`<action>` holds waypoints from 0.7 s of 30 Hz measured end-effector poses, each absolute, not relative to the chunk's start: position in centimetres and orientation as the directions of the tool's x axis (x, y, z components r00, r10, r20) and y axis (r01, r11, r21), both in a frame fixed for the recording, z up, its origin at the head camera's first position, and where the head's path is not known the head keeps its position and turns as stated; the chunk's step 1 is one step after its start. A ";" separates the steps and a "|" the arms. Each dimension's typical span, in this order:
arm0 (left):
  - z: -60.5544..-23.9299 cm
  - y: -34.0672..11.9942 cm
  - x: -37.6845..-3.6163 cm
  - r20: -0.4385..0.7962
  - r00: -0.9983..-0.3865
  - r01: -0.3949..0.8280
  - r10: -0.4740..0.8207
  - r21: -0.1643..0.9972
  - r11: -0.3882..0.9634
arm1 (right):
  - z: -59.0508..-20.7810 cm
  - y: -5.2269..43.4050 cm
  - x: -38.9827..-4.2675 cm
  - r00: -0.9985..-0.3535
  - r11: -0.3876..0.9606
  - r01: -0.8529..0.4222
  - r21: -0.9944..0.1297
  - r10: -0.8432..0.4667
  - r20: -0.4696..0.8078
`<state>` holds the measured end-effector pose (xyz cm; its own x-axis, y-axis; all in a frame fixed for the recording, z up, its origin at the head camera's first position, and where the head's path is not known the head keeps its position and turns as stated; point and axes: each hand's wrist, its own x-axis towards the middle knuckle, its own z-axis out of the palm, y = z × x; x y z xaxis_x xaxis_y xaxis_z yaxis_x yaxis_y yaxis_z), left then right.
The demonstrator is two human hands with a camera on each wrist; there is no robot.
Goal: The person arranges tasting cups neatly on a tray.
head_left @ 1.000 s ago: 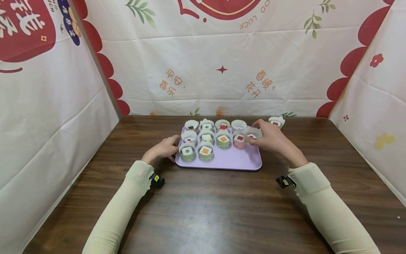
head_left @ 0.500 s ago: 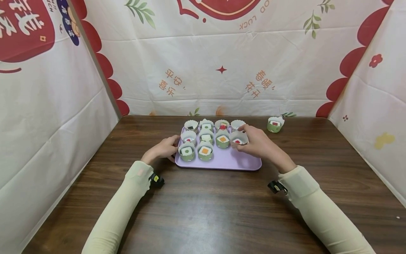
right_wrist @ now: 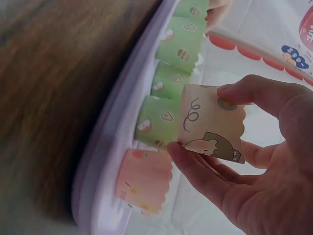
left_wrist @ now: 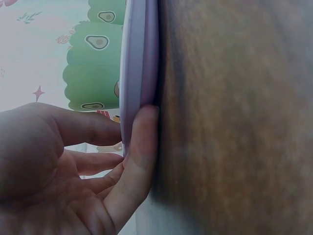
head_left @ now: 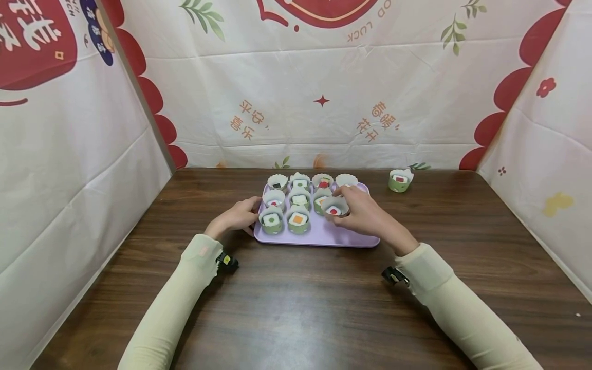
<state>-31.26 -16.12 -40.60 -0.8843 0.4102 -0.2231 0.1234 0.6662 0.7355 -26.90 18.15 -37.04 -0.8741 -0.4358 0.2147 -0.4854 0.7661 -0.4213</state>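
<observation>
Right hand [head_left: 358, 213]: pinches a beige paper cup [head_left: 335, 206] by its wall between thumb and fingers; the cup holds a white piece with a red centre and hangs just above the tray, not set down.
Change: over the last second this hand has carried the cup leftward from the tray's right edge to the front row, so it now hovers beside the orange-topped green cup [head_left: 298, 220], by the open spot there.
Left hand [head_left: 237, 216]: fingers straight, thumb and fingertips [left_wrist: 142, 132] pressed to the tray's left rim, bracing it; unmoved.
Tray [head_left: 342, 237]: lilac, on the dark wood table [head_left: 296, 303], with filled cups in rows, mostly green, one pink cup [right_wrist: 144, 181] at the near end in the right wrist view.
Stray cup [head_left: 400, 180]: green, on the table well right of the tray.
</observation>
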 end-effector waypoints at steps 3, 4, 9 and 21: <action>-40.6 -16.1 -31.3 -0.226 -0.884 0.121 0.410 0.736 0.666 | -37.5 17.7 -26.8 -0.871 0.761 -0.490 -0.425 -0.442 0.213; -40.7 -16.1 -31.3 -0.226 -0.883 0.121 0.411 0.737 0.665 | -37.6 17.5 -26.8 -0.870 0.761 -0.492 -0.423 -0.446 0.210; -40.6 -16.2 -31.3 -0.225 -0.884 0.123 0.410 0.734 0.668 | -38.1 16.8 -26.6 -0.865 0.762 -0.500 -0.412 -0.466 0.187; -40.6 -16.3 -31.2 -0.215 -0.882 0.131 0.418 0.742 0.658 | -38.5 16.4 -26.5 -0.851 0.750 -0.515 -0.415 -0.504 0.147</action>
